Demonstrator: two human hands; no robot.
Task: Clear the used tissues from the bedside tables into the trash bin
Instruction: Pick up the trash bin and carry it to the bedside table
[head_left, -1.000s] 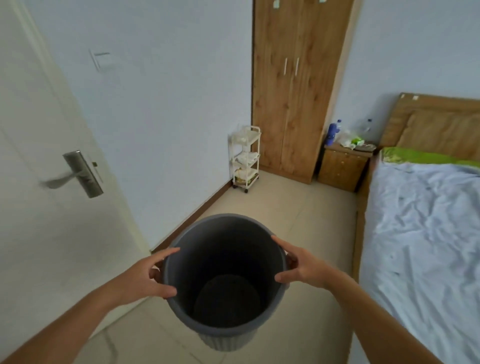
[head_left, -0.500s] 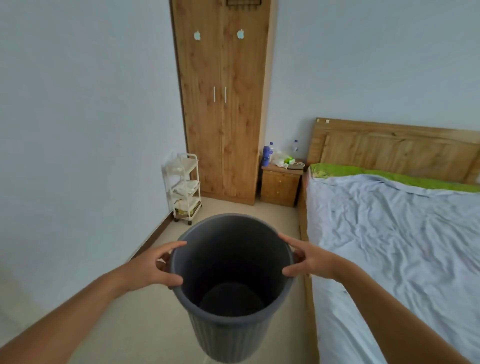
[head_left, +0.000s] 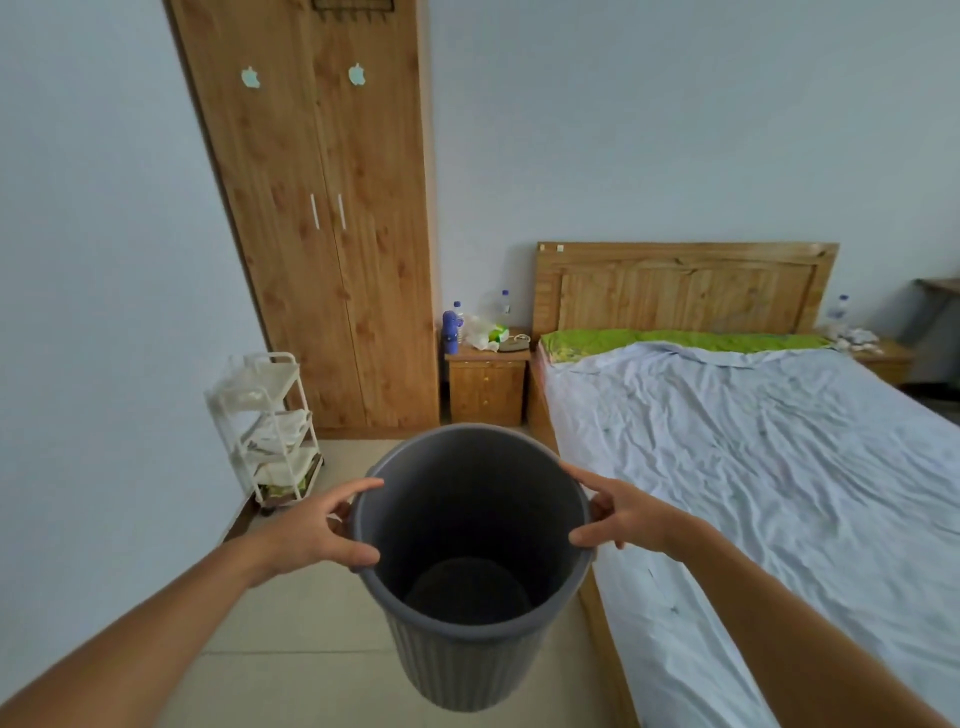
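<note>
I hold a grey ribbed trash bin (head_left: 457, 660) in the air in front of me; its inside looks empty. My left hand (head_left: 317, 530) grips its left rim and my right hand (head_left: 621, 512) grips its right rim. Far ahead, a wooden bedside table (head_left: 485, 389) stands left of the bed, with white crumpled tissues (head_left: 479, 332) among bottles on top. A second bedside table (head_left: 885, 358) stands at the bed's far right side, with white tissues (head_left: 857, 335) on it.
A bed (head_left: 779, 467) with a pale blue sheet fills the right side. A tall wooden wardrobe (head_left: 322, 218) stands at the back, and a white trolley shelf (head_left: 270, 426) stands by the left wall. Tiled floor (head_left: 311, 613) runs between wall and bed.
The view has swung right, away from the door. The whole bed and a second bedside table have come into sight. Both hands keep the same grip on the bin.
</note>
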